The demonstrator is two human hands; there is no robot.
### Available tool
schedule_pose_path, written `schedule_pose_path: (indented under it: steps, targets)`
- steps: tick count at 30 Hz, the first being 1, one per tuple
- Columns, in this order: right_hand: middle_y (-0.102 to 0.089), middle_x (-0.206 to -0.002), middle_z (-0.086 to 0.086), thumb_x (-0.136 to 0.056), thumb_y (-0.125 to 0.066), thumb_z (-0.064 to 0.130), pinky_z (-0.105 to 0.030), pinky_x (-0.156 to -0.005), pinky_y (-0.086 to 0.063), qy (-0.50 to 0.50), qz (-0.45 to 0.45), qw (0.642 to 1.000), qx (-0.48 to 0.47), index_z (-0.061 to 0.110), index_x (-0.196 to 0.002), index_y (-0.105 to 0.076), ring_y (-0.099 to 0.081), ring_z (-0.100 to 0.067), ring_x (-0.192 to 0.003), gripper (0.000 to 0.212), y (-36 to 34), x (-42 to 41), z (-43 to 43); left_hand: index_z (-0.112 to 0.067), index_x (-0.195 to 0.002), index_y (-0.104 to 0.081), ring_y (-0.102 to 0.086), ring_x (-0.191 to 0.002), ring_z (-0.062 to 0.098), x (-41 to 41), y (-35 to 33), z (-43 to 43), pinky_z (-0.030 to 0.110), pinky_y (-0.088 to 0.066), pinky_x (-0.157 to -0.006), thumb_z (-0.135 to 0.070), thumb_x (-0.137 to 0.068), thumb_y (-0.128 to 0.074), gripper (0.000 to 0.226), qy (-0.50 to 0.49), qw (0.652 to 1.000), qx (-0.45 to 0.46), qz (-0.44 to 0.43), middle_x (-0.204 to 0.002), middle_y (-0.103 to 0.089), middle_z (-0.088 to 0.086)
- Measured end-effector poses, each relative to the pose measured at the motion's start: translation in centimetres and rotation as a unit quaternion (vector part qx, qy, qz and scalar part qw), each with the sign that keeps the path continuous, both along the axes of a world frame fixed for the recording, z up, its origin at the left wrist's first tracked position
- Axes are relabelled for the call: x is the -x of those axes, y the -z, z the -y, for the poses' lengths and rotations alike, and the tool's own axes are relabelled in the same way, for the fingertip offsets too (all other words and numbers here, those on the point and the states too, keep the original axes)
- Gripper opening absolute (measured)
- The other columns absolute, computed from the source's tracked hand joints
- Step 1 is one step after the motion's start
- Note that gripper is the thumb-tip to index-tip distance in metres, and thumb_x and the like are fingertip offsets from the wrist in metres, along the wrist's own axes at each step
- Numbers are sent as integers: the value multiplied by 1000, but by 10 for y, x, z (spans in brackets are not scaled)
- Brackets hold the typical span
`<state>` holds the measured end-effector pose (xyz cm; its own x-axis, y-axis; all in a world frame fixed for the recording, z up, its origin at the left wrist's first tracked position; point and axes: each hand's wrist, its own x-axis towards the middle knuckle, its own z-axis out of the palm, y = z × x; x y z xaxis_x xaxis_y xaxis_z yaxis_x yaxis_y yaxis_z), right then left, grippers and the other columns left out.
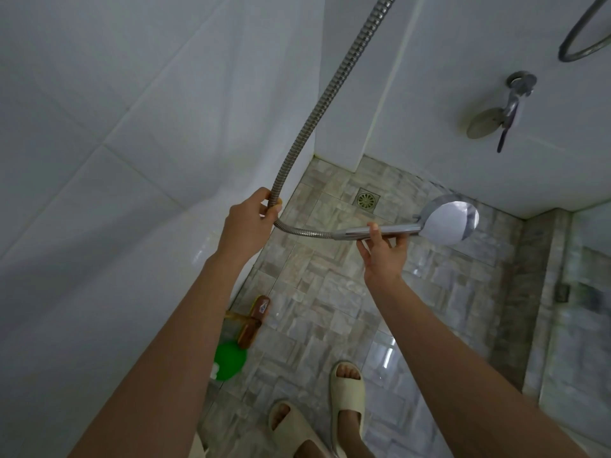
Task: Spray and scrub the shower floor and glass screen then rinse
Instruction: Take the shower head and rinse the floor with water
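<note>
At the left edge of the shower floor (330,292), against the white tiled wall (99,160), lay a green round object (229,360) with a brown scrubbing brush (254,320) just beyond it (what the green thing was, I could not tell). Above them the left hand (248,226) had its fingers curled round the metal hose (330,87), which ran up the wall corner and out of the top of the view. Below that grip the hose bent right into the shower head (451,218). The right hand (385,256) held its chrome handle from beneath, thumb over the top and fingers wrapped under. The head lay level above the floor's far part, near the drain (367,200) by the far left corner, its round face turned upward. Two feet in pale slippers (347,388) stood at the near edge. A tap (515,97) sat on the far wall, and the glass screen (588,325) stood along the floor's right edge.
</note>
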<state>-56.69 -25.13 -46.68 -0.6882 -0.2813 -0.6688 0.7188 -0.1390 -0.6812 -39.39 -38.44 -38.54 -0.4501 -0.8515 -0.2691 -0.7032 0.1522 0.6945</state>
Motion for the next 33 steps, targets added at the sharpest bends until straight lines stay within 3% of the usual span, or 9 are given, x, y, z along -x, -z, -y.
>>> schedule_pose_path:
  steps: [5,8,11,15,18,22,28,33]
  targets:
    - [-58,-129,-18,-90,-62,2,-41,-91,-54,-2,3,1000,-5,18,-143,-36,-61,-25,-115,60,3,-1,-5,-20,-109,-63,-69,-94,22,3,1,-3,41,-58,-82,-33,-98,-55,18,-2,1000,-9,6,-104,-72,7]
    - [-56,-130,-17,-90,-62,3,-44,-93,-52,-26,6,1000,3,18,-143,-36,-61,-24,-115,61,3,-7,-4,-20,-113,-64,-64,-92,16,1,0,-3,30,-48,-77,-34,-99,-54,22,-3,1000,6,17,-109,-71,6]
    - [-57,-130,-16,-89,-64,5,-43,-92,-53,-73,8,997,18,16,-142,-35,-61,-24,-116,62,6,-13,-3,-21,-115,-64,-59,-89,13,-3,-1,-2,27,-44,-75,-33,-99,-54,22,-17,1000,14,17,-112,-71,5]
    - [-65,-119,-15,-91,-62,6,-40,-90,-54,-183,32,982,26,13,-120,-48,-64,-25,-109,33,5,-26,-6,-25,-115,-66,-64,-86,17,-14,1,-2,24,-45,-68,-30,-98,-56,20,-35,999,11,16,-107,-73,3]
    - [-68,-108,-13,-92,-60,5,-37,-82,-57,-235,70,969,28,15,-108,-48,-66,-26,-101,22,7,-45,-13,-27,-115,-68,-65,-88,17,-22,2,-5,27,-46,-74,-30,-97,-58,20,-41,999,8,17,-106,-73,1]
    - [-71,-100,-12,-92,-60,5,-30,-68,-59,-235,143,961,32,11,-117,-48,-70,-22,-88,28,14,-74,-26,-31,-114,-69,-59,-87,12,-31,3,-11,26,-42,-77,-29,-96,-60,20,-41,999,9,27,-107,-73,-2]
    - [-67,-104,-14,-92,-61,7,-28,-65,-60,-199,208,958,16,5,-118,-50,-70,-18,-83,29,18,-111,-49,-33,-114,-69,-64,-90,17,-43,1,-14,28,-47,-79,-30,-96,-60,20,-32,999,11,35,-107,-73,-3]
    - [-68,-96,-11,-91,-62,11,-28,-66,-60,-184,248,951,20,8,-106,-54,-69,-19,-84,17,14,-137,-66,-34,-112,-69,-68,-94,19,-51,3,-13,38,-54,-87,-31,-94,-61,19,-25,999,4,23,-105,-73,-3]
